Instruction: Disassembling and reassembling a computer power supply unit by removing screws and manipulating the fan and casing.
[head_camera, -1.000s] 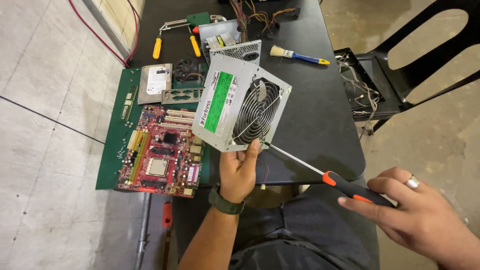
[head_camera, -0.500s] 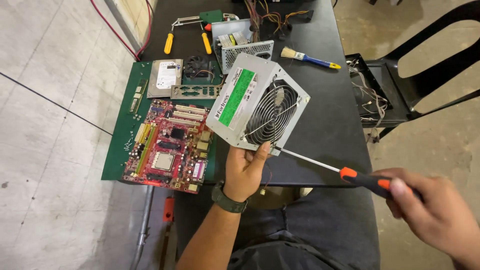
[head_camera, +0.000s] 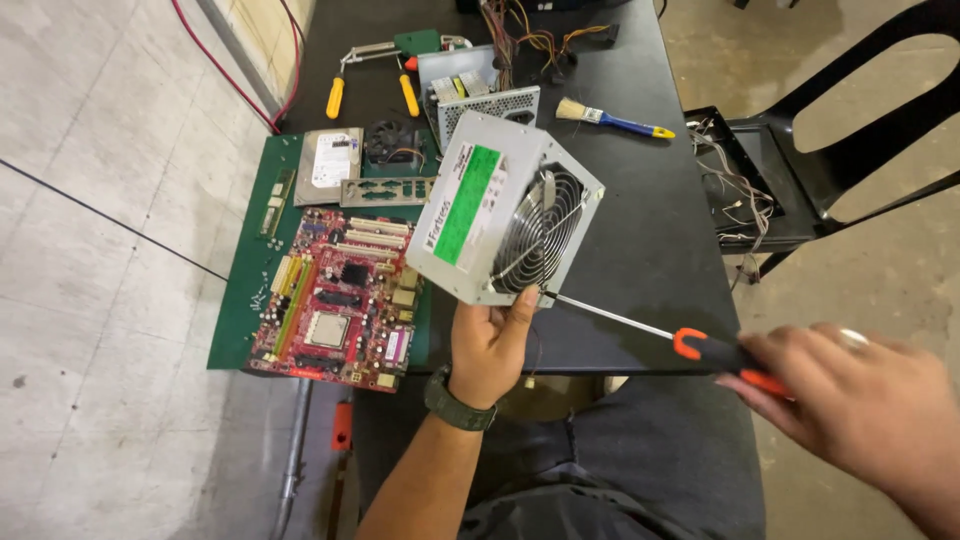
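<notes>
My left hand (head_camera: 489, 343) grips the lower corner of a grey metal power supply cover (head_camera: 503, 209) with a round fan grille and a green label, holding it tilted above the black table (head_camera: 640, 250). My right hand (head_camera: 860, 410) holds a screwdriver (head_camera: 690, 345) by its orange and black handle. The screwdriver's thin shaft points left, and its tip meets the cover's lower corner beside my left thumb.
A red motherboard (head_camera: 340, 300) lies on a green mat (head_camera: 245, 300) with a hard drive (head_camera: 330, 165) and a small fan. Farther back sit an open power supply (head_camera: 480, 95) with wires, yellow-handled pliers (head_camera: 370, 75) and a paintbrush (head_camera: 612, 120). A black chair (head_camera: 830, 150) holding a wired tray stands right.
The view has shifted a little and the cover now sits higher and more tilted. My right hand has drawn nearer to the camera, still holding the screwdriver against the cover's corner.
</notes>
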